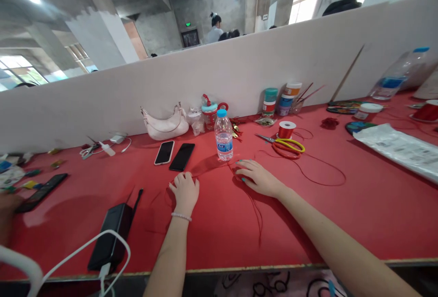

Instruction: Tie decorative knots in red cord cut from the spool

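Note:
My left hand [185,190] rests on the red table [219,228], fingers curled under and pressed onto a thin red cord [255,210]. My right hand [257,177] lies just right of it, fingers bent down on the same cord, teal nails showing. The cord trails toward me and loops off to the right. A water bottle [224,135] with a blue cap stands just beyond both hands. Two phones [174,154] lie face up left of the bottle.
Yellow-handled scissors [285,143] and a red cord spool [286,129] lie behind my right hand. A black power bank [111,240] with a white cable sits near the front edge at left. A white handbag [166,125], paint jars [280,100] and a white partition [239,69] line the back.

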The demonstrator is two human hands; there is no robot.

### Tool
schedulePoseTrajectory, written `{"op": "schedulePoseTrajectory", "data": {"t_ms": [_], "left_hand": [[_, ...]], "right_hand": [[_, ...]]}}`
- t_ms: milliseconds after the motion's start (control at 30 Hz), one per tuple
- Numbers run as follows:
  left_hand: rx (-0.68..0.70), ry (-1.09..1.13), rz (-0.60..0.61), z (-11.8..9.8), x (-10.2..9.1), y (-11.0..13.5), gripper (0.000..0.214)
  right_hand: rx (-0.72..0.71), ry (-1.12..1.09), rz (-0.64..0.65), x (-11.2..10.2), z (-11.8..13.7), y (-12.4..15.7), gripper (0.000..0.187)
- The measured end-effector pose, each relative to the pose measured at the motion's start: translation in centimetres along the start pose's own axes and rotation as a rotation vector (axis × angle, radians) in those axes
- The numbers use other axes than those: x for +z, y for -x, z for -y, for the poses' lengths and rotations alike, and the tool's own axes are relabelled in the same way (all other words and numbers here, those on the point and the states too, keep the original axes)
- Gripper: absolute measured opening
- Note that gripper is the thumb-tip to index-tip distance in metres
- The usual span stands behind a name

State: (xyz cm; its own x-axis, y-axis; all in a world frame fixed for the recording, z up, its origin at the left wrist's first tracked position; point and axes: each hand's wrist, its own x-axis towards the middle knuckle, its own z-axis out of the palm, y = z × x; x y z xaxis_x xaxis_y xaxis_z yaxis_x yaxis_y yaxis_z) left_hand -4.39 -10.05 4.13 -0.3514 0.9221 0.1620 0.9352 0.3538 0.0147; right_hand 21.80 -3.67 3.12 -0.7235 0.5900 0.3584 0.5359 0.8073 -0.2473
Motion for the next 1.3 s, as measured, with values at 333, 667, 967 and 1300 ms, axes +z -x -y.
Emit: {"op": "schedulePoseTrajectory", "data": {"t_ms": [333,667,967,1300], "left_hand": [[0.161,0.046,0.064,-0.6,-0.9,0.4,0.023],[0.219,0.086,0.164,-1.2,-1.8,1.4,0.019],[0.229,0.271,0.222,-1.2,-2.4,1.6,0.02],[0.231,1.367,0.66,-1.7,-4.7,8.2,0.036]], "right_hand": [[0.017,-0.087,0.064,-0.3,1.8,-0.1,0.026],[0.024,-0.154,0.262,-1.3,4.5,4.1,0.044],[0.125,-0.338,0.408,-3.3,9.7,9.5,0.05],[0.481,-0.827,0.103,-0.9,14.2,8.8,0.059]]}}
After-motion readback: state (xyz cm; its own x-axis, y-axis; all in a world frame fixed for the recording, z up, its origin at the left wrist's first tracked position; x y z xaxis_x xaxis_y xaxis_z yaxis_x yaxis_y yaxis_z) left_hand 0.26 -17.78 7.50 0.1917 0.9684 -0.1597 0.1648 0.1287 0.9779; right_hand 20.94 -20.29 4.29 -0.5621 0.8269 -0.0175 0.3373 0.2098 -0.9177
